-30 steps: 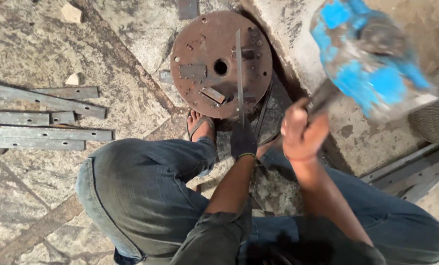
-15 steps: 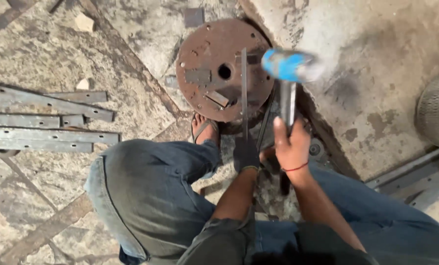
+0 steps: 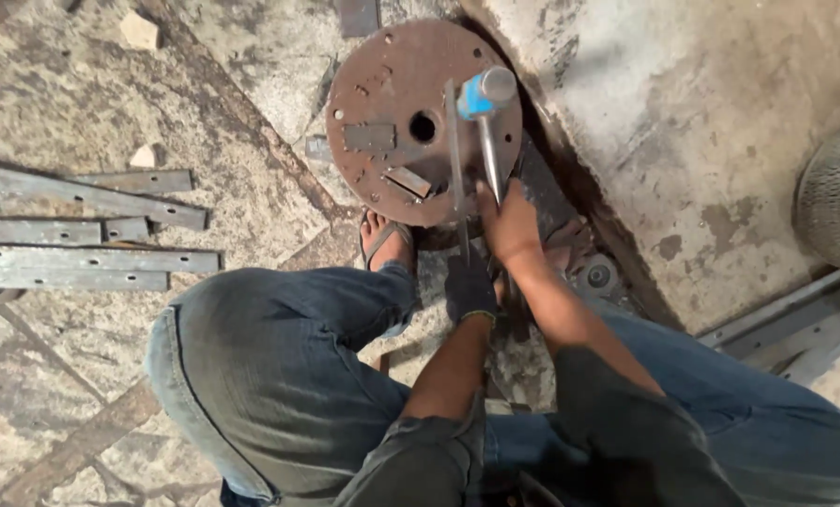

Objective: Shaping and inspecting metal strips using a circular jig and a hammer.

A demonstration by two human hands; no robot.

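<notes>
Right hand (image 3: 509,221) gripping hammer (image 3: 484,94), head on strip (image 3: 455,160) over disc (image 3: 410,122); gloved left hand (image 3: 470,286) apparently clamped on strip.

Stone floor (image 3: 251,94): rusty round plate (image 3: 392,103), flat metal strips (image 3: 82,258) at left, stone chips (image 3: 140,30).

Metal strips (image 3: 82,230) left of disc (image 3: 382,103)

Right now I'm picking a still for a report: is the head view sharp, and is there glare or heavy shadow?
Head view: mostly sharp; the hammer head is slightly blurred, the right hand and gloved left hand crisp. Light is soft and even, no glare on the rusty disc; shadow is deep only under the knees.
</notes>
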